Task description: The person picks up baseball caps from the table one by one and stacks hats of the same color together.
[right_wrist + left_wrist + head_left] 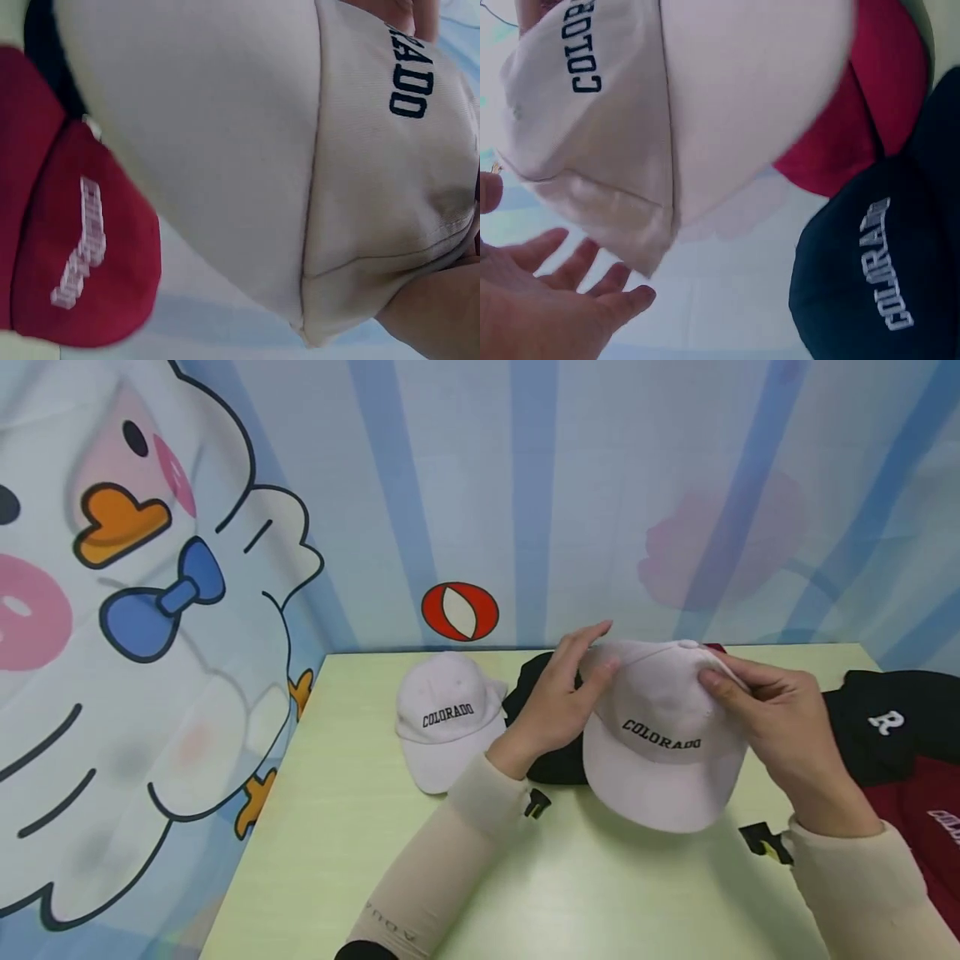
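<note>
A white baseball cap (pixel 660 789) with black COLORADO lettering is held up over the table, its brim toward me. The right hand (pixel 791 735) pinches the cap's crown at its right side, thumb on the outside and fingers behind. Beside the crown's left side is the left hand (pixel 558 702), its fingers spread. In the left wrist view this hand (pixel 555 300) shows a gap between its fingertips and the cloth. A black cap (pixel 855 262) and a red cap (pixel 885 82) lie behind the held cap, mostly covered by it in the head view.
Left of the hands, a second white COLORADO cap (pixel 450 693) lies on the pale yellow table (pixel 337 827). At the right edge are a black cap (pixel 900 718) with a white R and a dark red cap (pixel 911 810). A printed cloth backdrop (pixel 465 485) stands behind the table.
</note>
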{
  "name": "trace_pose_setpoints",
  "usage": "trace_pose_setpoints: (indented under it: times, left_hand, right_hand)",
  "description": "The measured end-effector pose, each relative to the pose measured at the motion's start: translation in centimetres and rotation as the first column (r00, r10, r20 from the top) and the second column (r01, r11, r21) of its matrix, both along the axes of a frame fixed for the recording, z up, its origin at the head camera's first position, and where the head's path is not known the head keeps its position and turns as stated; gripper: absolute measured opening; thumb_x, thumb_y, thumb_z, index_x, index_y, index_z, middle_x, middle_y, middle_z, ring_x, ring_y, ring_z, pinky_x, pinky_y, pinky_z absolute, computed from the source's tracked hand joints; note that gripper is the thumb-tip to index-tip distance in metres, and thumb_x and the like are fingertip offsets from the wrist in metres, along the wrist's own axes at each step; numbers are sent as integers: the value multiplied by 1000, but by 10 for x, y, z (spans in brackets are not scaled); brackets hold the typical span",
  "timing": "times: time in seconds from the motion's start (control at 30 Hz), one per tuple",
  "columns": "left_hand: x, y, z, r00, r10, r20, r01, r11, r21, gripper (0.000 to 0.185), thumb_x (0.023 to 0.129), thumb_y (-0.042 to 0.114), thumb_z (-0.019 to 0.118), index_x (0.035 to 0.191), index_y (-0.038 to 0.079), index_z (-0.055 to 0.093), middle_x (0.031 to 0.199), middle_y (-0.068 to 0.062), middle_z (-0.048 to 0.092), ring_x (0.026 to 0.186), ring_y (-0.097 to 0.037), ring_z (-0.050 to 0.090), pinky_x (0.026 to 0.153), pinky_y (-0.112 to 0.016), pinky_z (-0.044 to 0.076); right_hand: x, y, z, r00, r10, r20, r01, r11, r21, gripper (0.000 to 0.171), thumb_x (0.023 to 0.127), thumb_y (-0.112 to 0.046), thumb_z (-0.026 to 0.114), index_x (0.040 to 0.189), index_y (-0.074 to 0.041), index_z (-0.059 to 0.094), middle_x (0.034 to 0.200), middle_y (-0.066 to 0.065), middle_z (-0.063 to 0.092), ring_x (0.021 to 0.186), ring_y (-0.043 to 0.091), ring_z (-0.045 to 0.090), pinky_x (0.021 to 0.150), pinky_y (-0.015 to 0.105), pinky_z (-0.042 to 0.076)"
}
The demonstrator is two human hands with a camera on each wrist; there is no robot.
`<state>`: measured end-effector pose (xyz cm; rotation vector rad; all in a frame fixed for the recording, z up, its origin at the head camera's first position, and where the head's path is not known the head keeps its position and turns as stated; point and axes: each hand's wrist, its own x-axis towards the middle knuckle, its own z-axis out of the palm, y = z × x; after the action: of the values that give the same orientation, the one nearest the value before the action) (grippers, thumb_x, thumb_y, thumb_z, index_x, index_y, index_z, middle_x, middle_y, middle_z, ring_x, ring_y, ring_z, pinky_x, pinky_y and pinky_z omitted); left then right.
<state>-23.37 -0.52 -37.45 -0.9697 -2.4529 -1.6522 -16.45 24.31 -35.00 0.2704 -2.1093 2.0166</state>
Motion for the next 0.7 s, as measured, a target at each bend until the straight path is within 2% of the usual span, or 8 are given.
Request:
trace_pose_setpoints:
  times: [0.1, 0.17, 0.27, 0.33, 0.4, 0.5, 0.7]
  left_hand:
    - [-1, -6, 2, 1000, -4, -12, 4, 1000, -7, 50, 111, 38, 44, 157, 19, 43, 159, -4, 45, 149, -18, 42, 123, -39, 36]
    - [0, -12, 0, 1000, 9, -9, -9, 1000, -5, 42, 111, 37, 45, 147, 17, 54, 149, -3, 55, 139, -16, 50, 117, -34, 41]
    - [2, -24, -6, 999, 27, 16, -28, 999, 34, 31, 112, 34, 44, 123, 13, 64, 117, -5, 65, 110, -16, 61, 95, -28, 49]
    - [3, -34, -11, 999, 35, 31, -38, 996, 82, 29, 112, 32, 44, 105, 11, 62, 94, -6, 59, 90, -17, 57, 80, -26, 45]
    - [4, -44, -15, 998, 30, 47, -36, 990, 135, 30, 112, 29, 44, 94, 9, 57, 81, -6, 49, 77, -18, 51, 70, -26, 40]
    - [6, -60, -20, 998, 30, 63, -42, 979, 200, 32, 112, 24, 42, 85, 7, 48, 75, -5, 40, 71, -17, 44, 66, -25, 35]
    - [8, -96, -27, 991, 62, 115, -90, 961, 262, 33, 112, 19, 40, 83, 4, 45, 74, -2, 36, 72, -14, 40, 67, -25, 32]
  right_hand:
    - [-5, -14, -4, 998, 64, 18, -65, 998, 11, 36, 98, -8, 70, 134, -7, 69, 116, -12, 77, 93, 5, 74, 74, 18, 59]
    - [-10, -24, -8, 997, 81, 18, -82, 997, 3, 35, 98, -9, 71, 133, -8, 71, 115, -12, 77, 93, 5, 73, 75, 19, 59]
    - [-17, -40, -14, 995, 99, 7, -99, 994, -38, 34, 96, -9, 73, 130, -7, 72, 115, -11, 78, 96, 4, 72, 77, 19, 58]
    - [-21, -51, -19, 995, 102, 8, -102, 993, -51, 33, 95, -9, 75, 128, -7, 74, 113, -12, 78, 97, 4, 72, 79, 19, 58]
    - [-25, -62, -23, 993, 116, 25, -114, 992, -59, 32, 95, -10, 76, 127, -8, 75, 110, -11, 78, 96, 4, 72, 79, 20, 59]
    - [-31, -77, -28, 989, 139, 51, -137, 990, -42, 31, 96, -12, 75, 126, -9, 75, 108, -11, 79, 95, 5, 71, 79, 21, 60]
    - [-48, -107, -39, 976, 208, 71, -207, 978, -19, 32, 96, -19, 77, 126, -10, 76, 112, -10, 79, 102, 7, 72, 79, 24, 61]
